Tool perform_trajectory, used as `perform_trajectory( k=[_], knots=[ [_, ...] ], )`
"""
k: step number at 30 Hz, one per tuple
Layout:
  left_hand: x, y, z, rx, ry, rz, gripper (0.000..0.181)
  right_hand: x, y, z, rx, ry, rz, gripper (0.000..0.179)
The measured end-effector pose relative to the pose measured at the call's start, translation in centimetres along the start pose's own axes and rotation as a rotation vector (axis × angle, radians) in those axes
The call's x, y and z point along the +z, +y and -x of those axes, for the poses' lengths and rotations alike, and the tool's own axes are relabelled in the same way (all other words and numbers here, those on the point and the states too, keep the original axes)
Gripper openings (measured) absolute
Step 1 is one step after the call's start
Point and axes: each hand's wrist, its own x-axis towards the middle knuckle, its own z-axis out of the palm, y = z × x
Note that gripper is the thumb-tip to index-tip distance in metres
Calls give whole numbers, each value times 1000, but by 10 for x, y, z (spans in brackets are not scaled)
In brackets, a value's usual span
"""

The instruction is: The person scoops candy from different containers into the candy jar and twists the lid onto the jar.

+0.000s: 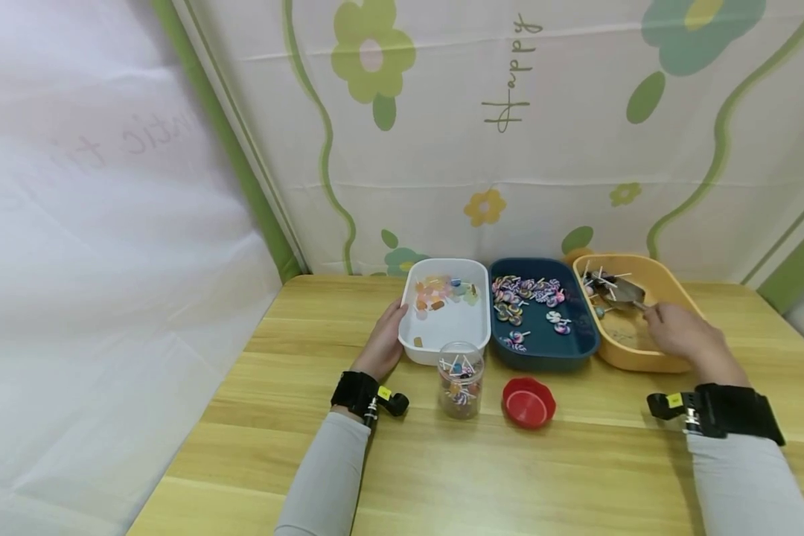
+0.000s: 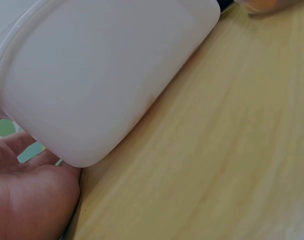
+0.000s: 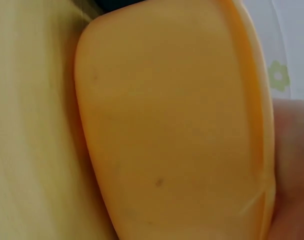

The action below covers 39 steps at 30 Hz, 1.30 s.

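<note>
In the head view my left hand holds the left side of a white bin, with its thumb by the rim and fingers along the wall. Wrapped candies lie in this bin. My right hand grips the handle of a metal scoop inside a yellow bin. Around the scoop's blade are several lollipops. The right wrist view shows the yellow bin's outer wall hiding the scoop and most of the hand. A clear jar with lollipops in it stands in front of the white bin.
Between the white and yellow bins sits a dark blue bin holding swirl lollipops. A red scalloped lid lies right of the jar on the wooden table. A patterned curtain hangs behind the bins.
</note>
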Motion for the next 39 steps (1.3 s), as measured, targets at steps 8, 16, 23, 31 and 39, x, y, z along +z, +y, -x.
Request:
perform_trajectory(
  k=[8,16,23,31,39],
  knots=[
    [0,1,0,-4,-13,1,49,5,1,0,-129,39,-92,42],
    [0,1,0,-9,-12,-8,49,6,3,2,-158,76,-224,41],
    [1,1,0,-9,3,3,48,2,4,6,-145,46,-345,44],
    [0,1,2,10,-11,8,48,-4,5,7,-120,11,-431,47],
    [1,1,2,4,-3,8,47,-18,-3,15,-127,20,-477,43]
  ],
)
